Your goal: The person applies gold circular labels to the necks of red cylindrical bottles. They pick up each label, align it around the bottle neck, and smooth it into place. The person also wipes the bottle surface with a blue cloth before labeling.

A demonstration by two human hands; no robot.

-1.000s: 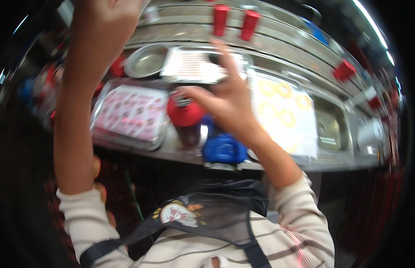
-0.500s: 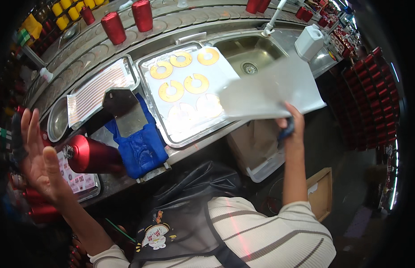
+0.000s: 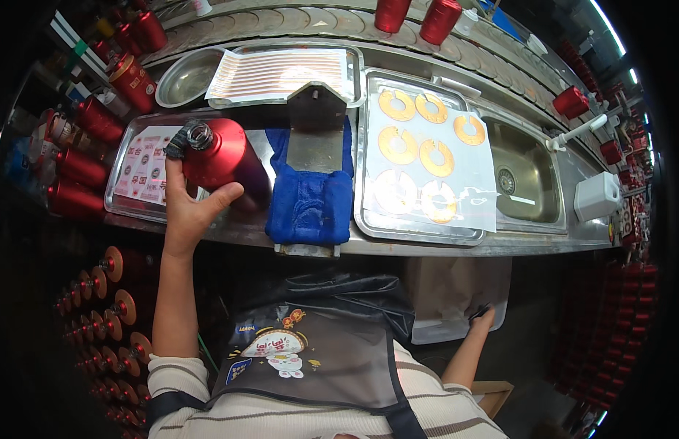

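Note:
A shiny red metal bottle [image 3: 226,157] with a bare threaded neck stands on the steel counter. My left hand [image 3: 186,212] is wrapped round its near left side, thumb toward me, a black cover on one fingertip by the neck. Low on the right, my right hand [image 3: 485,320] is at the rim of a translucent plastic bin [image 3: 427,333] below the counter; its dark-covered fingertips are too indistinct to show their grip. Right of the bottle, a blue cloth [image 3: 310,208] is wrapped over a metal stand [image 3: 315,139].
A tray [image 3: 365,212] holds a white sheet [image 3: 471,161] with several gold ring-shaped labels. Another tray with pink-printed labels [image 3: 142,172] lies left. Behind are a striped sheet [image 3: 281,69], a steel bowl [image 3: 180,84] and a conveyor [image 3: 281,20]. A sink [image 3: 529,172] and white jug [image 3: 597,196] stand right.
My left hand, open in the air before, has come onto the red bottle. My right hand has gone down to the bin, and the pale sheet it held is out of it. The view has turned left.

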